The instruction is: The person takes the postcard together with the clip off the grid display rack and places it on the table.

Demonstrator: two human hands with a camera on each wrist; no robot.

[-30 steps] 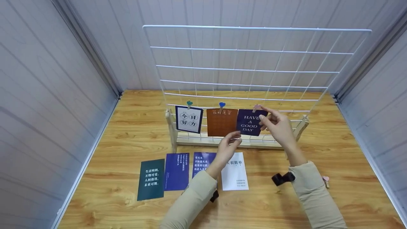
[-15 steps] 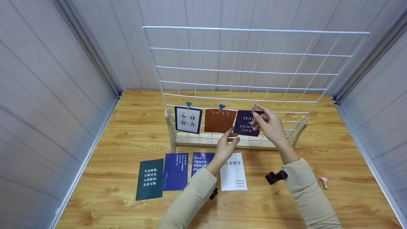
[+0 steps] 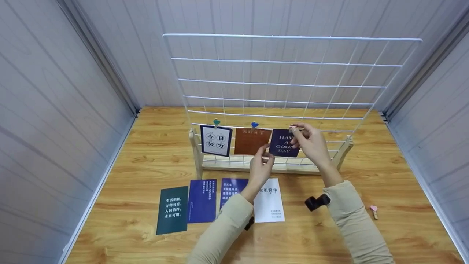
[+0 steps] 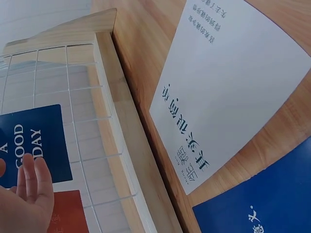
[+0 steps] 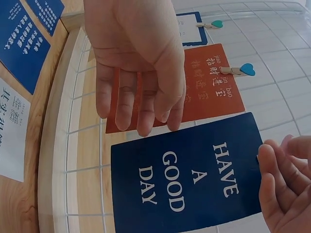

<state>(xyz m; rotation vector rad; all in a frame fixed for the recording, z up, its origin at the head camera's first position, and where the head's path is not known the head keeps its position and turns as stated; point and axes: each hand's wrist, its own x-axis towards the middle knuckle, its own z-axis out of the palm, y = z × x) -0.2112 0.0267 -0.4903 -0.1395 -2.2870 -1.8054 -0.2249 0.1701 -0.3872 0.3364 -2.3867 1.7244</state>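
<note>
"Green card (image 3: 172, 211) nearest, flat on the table (image 3: 121, 212). The hands?"

"Left hand (image 3: 261, 167), fingers loosely bent, holds nothing near the orange card (image 3: 250, 141); touching, I can't tell."

"What's changed?"

"The right hand (image 3: 311, 143) shifted its thumb from the dark card's edge to pinch its clip (image 3: 291, 129); fastening seems underway."

"Containers?"

"None visible; the wire rack (image 3: 293, 37) bears the dark card (image 3: 283, 148) beside the orange."

"HAVE A GOOD DAY" runs in white capitals on a dark blue card (image 5: 187, 177). I read 招财进宝 and small "jin bao" on an orange card (image 5: 214, 82), 今日努力 on a blue-bordered card (image 3: 215, 141), 生活明朗, 万物可爱 on a green card (image 3: 172, 209), and 其实很简单 on a white card (image 3: 269, 201).
</note>
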